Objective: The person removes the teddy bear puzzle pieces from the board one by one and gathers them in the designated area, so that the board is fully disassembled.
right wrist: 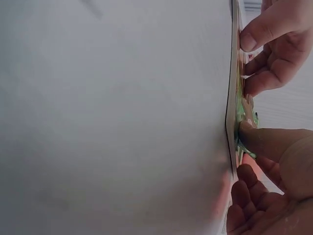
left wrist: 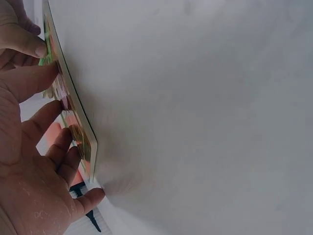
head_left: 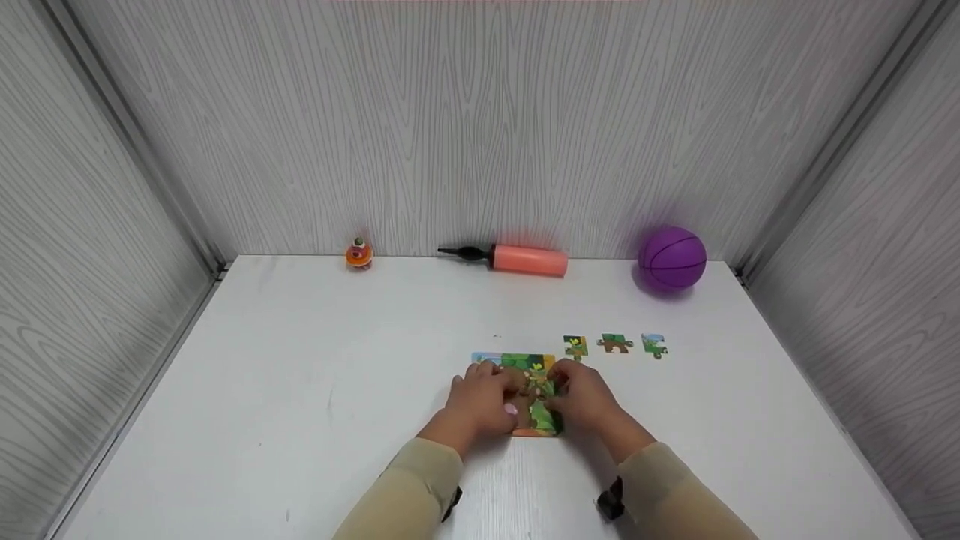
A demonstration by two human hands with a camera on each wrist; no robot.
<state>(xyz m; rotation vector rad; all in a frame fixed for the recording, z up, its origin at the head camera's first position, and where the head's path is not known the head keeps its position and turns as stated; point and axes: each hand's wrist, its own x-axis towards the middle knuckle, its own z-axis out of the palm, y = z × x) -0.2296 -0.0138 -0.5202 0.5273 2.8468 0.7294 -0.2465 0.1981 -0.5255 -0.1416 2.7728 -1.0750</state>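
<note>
A colourful jigsaw puzzle [head_left: 541,417] lies flat in its tray near the middle of the table, partly covered by both hands. My left hand [head_left: 484,399] rests on its left part, fingers spread and fingertips touching the picture; the left wrist view shows this hand [left wrist: 41,142] from the palm side. At the right edge, my right hand [head_left: 586,399] pinches a green puzzle piece [right wrist: 250,113], which stands tilted above the board in the right wrist view. How far the piece sits in its gap is hidden by the fingers.
Loose puzzle pieces lie beyond the right hand: one yellow and green [head_left: 575,346], one brown [head_left: 615,343], one blue and green [head_left: 655,345]. Along the back wall are a small orange toy [head_left: 359,255], a red hand pump [head_left: 529,260] and a purple ball [head_left: 673,259].
</note>
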